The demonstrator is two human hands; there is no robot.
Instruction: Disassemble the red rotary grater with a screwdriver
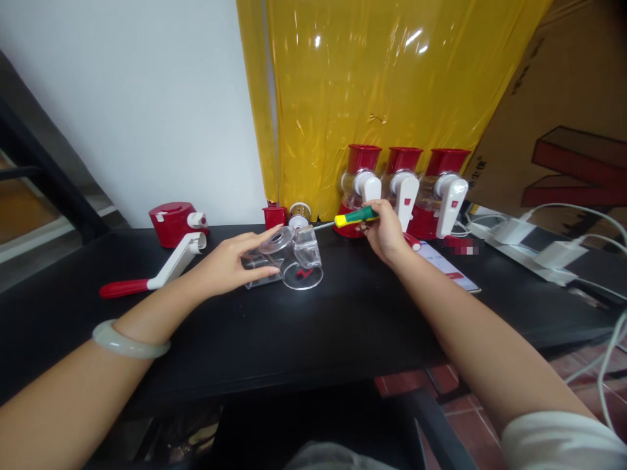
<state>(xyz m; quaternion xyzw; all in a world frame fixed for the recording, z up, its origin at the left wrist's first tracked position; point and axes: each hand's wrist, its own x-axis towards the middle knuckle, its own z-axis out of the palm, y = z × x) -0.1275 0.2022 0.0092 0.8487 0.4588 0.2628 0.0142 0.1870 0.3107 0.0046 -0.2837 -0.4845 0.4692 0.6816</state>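
Head view: what do the two hands hold?

The left hand's [232, 261] grip spans a clear plastic housing [307, 251] on the table [313, 346]; the right hand's [385, 232] grip is clenched around a green-and-yellow screwdriver [345, 220]

Does the tip touch the housing?

I can't tell; the shaft [325, 226] reaches its far edge, its end hard to make out against the see-through plastic

Anything else covered?

The right forearm [455, 320] hides part of a phone [453, 271], and the sleeve [558, 440] is cut off at lower right
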